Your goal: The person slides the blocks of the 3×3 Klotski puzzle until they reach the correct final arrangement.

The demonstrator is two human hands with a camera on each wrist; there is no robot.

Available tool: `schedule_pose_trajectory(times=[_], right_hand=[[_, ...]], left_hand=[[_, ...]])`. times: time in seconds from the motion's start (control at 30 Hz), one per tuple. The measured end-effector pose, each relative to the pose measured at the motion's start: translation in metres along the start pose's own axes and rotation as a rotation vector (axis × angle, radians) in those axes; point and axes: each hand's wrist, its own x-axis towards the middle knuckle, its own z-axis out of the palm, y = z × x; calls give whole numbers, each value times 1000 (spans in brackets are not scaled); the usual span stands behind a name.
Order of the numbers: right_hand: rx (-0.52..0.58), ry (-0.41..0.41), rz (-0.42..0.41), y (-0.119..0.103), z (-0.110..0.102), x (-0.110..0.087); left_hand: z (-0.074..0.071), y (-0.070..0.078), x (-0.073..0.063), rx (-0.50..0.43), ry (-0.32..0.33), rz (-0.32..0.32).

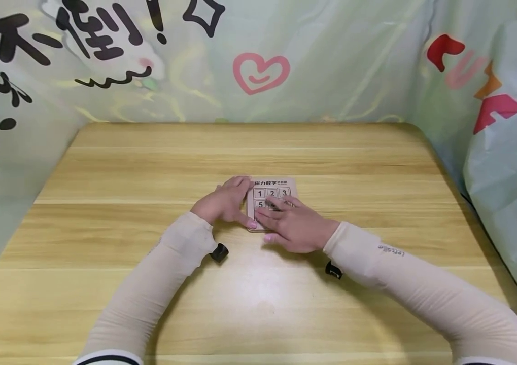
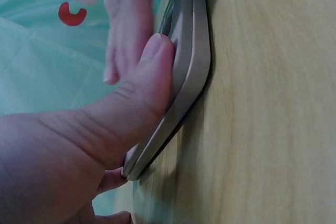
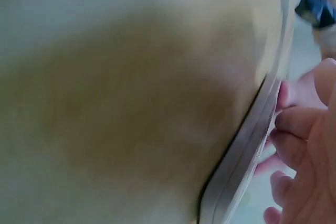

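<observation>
A flat beige number sliding puzzle (image 1: 260, 193), its tiles printed with black digits, lies on the wooden table near the centre of the head view. My left hand (image 1: 223, 202) holds its left side, thumb at the near corner and fingers at the far one. In the left wrist view that thumb lies on the rounded edge of the puzzle (image 2: 198, 59). Over the near right part of the board, my right hand (image 1: 298, 227) rests its extended fingers on the tiles, hiding several digits. The right wrist view shows those fingers close above the puzzle's edge (image 3: 239, 156).
The wooden table (image 1: 258, 147) spreads round the puzzle on all sides. A printed cloth backdrop (image 1: 331, 66) hangs behind it and along both sides. Each sleeve carries a small black wrist camera (image 1: 219, 252) on its underside.
</observation>
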Motion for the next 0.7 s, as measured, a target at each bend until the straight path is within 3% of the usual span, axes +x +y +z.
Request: schedule_pose_trajectory(times=[0.17, 0.27, 0.4, 0.57, 0.7], right_hand=[[-37, 5, 98, 11, -1, -8], [-16, -6, 65, 9, -3, -16], [-17, 43, 20, 6, -4, -14], [-22, 53, 44, 11, 0, 3], [-23, 30, 70, 16, -3, 1]], left_hand=[[1, -1, -1, -4, 4, -15], [0, -1, -2, 0, 7, -19], [-2, 0, -1, 3, 8, -9], [0, 1, 0, -9, -2, -10], [1, 0, 0, -17, -1, -10]])
